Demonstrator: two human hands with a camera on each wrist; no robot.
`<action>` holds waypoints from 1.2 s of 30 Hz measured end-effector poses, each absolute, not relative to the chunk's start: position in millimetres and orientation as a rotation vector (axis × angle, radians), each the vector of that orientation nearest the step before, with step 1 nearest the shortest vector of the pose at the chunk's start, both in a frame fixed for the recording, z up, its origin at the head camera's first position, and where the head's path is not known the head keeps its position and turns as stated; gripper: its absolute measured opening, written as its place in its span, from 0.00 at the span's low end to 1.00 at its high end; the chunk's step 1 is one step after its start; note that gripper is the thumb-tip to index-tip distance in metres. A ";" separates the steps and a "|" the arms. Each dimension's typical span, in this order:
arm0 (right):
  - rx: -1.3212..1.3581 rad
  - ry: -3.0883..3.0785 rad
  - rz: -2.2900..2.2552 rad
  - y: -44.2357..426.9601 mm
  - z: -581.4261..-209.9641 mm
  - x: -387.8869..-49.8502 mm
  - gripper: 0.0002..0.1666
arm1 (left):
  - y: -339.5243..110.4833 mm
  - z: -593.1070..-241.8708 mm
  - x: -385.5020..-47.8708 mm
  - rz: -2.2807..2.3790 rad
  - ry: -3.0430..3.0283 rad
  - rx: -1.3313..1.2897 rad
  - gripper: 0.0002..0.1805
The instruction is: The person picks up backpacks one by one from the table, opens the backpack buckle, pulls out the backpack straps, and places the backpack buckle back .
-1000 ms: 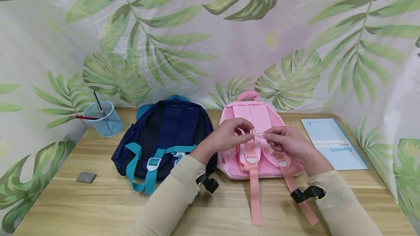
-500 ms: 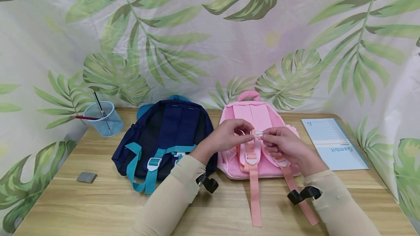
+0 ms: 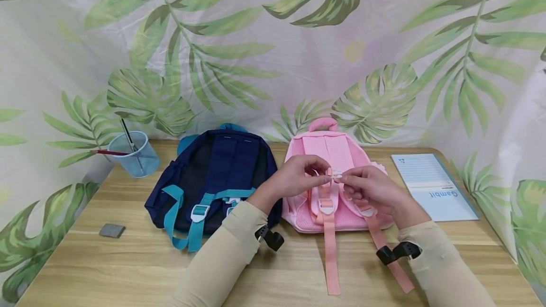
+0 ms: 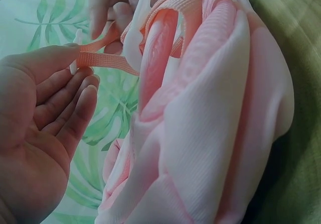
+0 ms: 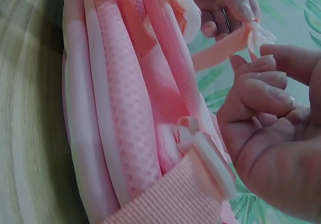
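A pink backpack lies with its straps facing up. Above it my left hand pinches a small white plastic buckle between thumb and fingers. A peach webbing strap runs from this buckle back to the pack. Close against the buckle, my right hand pinches a short end of the webbing with thumb and index finger, its other fingers curled. The fingertips partly hide the buckle. Lower on the shoulder straps sit white adjuster buckles, with loose strap tails hanging onto the table.
A navy backpack with teal straps lies to the left on the wooden table. A blue mesh cup with pens stands at the back left. There is a grey block at left and a notebook at right.
My right hand has shifted slightly at the buckle, and more of the white buckle shows between the hands. The left hand stays almost still.
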State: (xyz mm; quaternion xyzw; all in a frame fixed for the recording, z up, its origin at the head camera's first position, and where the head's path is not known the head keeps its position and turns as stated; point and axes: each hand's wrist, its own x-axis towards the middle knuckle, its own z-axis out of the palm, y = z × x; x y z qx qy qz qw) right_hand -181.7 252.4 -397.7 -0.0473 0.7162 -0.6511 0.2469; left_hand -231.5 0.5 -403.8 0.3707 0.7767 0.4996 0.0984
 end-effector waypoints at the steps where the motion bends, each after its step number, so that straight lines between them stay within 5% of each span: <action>1: -0.125 1.957 -1.768 253.8 -397.8 -181.3 0.15 | 0.5 -404.0 -231.7 1.473 2.303 1.097 0.12; 19: -0.107 1.863 -1.842 249.7 -397.3 -180.2 0.10 | 2.0 -406.9 -231.9 1.476 2.274 1.110 0.12; 31: -0.055 1.824 -1.867 246.6 -393.9 -179.5 0.24 | 3.5 -406.5 -230.8 1.432 2.305 1.127 0.12; 36: -0.074 1.900 -1.825 246.3 -393.0 -177.9 0.17 | 4.7 -407.0 -229.7 1.427 2.274 1.104 0.14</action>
